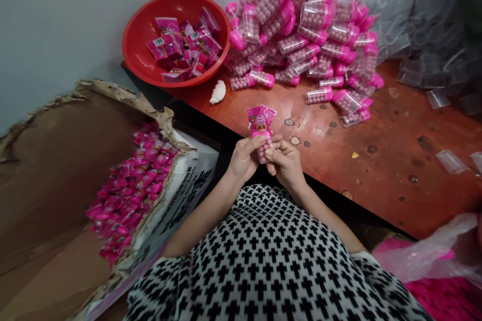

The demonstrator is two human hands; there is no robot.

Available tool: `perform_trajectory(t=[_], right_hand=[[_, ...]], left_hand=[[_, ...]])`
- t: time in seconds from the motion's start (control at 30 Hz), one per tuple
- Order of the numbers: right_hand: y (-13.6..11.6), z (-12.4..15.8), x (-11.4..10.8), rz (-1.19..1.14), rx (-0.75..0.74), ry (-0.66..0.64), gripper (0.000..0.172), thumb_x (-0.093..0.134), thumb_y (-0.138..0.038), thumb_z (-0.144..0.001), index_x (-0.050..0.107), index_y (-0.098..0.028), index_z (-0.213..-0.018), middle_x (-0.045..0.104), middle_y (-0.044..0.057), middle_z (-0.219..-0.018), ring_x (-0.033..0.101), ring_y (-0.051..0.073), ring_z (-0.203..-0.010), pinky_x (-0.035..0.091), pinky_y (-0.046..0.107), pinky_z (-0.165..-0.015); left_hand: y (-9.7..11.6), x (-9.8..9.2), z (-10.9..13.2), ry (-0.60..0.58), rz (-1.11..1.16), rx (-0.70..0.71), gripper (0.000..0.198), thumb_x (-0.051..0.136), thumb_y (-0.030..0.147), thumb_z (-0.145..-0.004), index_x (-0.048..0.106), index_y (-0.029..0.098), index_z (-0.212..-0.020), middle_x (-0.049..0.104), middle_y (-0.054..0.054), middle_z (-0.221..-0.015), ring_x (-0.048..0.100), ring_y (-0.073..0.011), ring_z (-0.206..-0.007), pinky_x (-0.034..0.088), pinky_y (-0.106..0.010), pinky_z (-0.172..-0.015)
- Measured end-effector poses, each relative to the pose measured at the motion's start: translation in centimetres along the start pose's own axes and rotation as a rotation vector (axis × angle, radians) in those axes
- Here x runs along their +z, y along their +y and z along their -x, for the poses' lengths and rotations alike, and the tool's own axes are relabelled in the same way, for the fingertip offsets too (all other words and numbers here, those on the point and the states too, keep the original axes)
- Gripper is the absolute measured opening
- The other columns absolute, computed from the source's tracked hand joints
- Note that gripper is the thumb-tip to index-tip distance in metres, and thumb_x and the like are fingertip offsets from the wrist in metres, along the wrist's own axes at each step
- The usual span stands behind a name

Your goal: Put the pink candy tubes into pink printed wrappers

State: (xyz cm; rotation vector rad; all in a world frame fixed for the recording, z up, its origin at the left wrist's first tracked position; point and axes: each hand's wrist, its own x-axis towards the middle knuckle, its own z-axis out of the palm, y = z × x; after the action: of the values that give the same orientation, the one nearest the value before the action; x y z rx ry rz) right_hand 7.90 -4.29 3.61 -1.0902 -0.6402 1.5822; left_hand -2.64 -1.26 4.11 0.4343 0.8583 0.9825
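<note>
Just past the table's near edge, both hands hold one small clear bottle of pink candy balls [264, 152] between them. A shiny pink printed wrapper [261, 118] sticks up from its capped far end, with two corners spread apart. My left hand [244, 157] grips the bottle from the left, its thumb lying near the cap. My right hand [286, 159] pinches the lower right side, thumb over the candy balls. The fingers behind the bottle are partly hidden. Nearest on the table is a crumpled white scrap [218, 92].
A red bowl [131, 57] holds several pink packets. Beside it rises a heap of pink-capped candy bottles [301, 35]. Clear empty tubes [425, 60] lie at the right on the brown table [376, 185]. A torn cardboard box [188, 180] at left contains many wrapped pieces [131, 185].
</note>
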Motion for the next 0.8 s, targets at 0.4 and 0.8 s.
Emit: perform_trajectory(t=[0.4, 0.8], right_hand=[[-0.2, -0.6, -0.3, -0.02, -0.045, 0.064, 0.024, 0.075, -0.034, -0.068, 0.058, -0.017, -0.068, 0.065, -0.004, -0.053, 0.046, 0.004, -0.029, 0.032, 0.014, -0.028], [0.2, 0.2, 0.5, 0.137, -0.116, 0.127, 0.021, 0.076, -0.029, -0.071, 0.059, -0.018, -0.074, 0.066, -0.006, -0.055, 0.05, 0.005, -0.035, 0.039, 0.014, -0.033]], left_hand=[[-0.1, 0.8, 0.2, 0.098, -0.129, 0.167, 0.037, 0.081, 0.045, -0.062, 0.064, 0.012, -0.061, 0.059, 0.0, -0.054, 0.05, -0.0074, -0.048, 0.039, -0.021, -0.049], [-0.3, 0.8, 0.1, 0.187, 0.039, 0.127, 0.041, 0.084, 0.044, -0.057, 0.059, 0.011, -0.06, 0.056, 0.001, -0.054, 0.048, -0.0061, -0.044, 0.038, -0.02, -0.041]])
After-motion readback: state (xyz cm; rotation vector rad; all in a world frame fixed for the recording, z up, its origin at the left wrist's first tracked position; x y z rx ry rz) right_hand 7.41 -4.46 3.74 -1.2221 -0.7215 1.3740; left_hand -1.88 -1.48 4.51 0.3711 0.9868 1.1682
